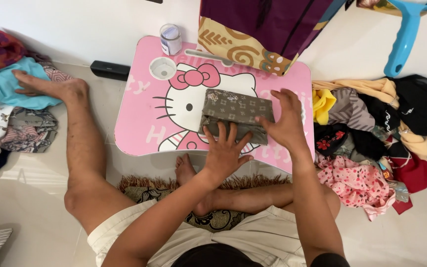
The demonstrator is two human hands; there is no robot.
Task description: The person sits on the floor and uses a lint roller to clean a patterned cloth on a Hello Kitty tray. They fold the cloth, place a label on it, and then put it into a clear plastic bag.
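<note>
On the pink lap table (139,118), the folded olive cloth (235,114) lies nine-to-three; left hand (225,151) presses its six-o'clock edge, right hand (286,123) flat at three, both open-fingered.

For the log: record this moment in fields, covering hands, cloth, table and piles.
left hand: flat on the folded cloth's near edge
right hand: pressing the cloth's right end
folded cloth: olive with a pale pattern, lying on the table
table: small, pink, cartoon cat print
small jar: at the table's far edge
right pile: loose mixed clothes on the floor
left pile: clothes under the person's foot
</note>
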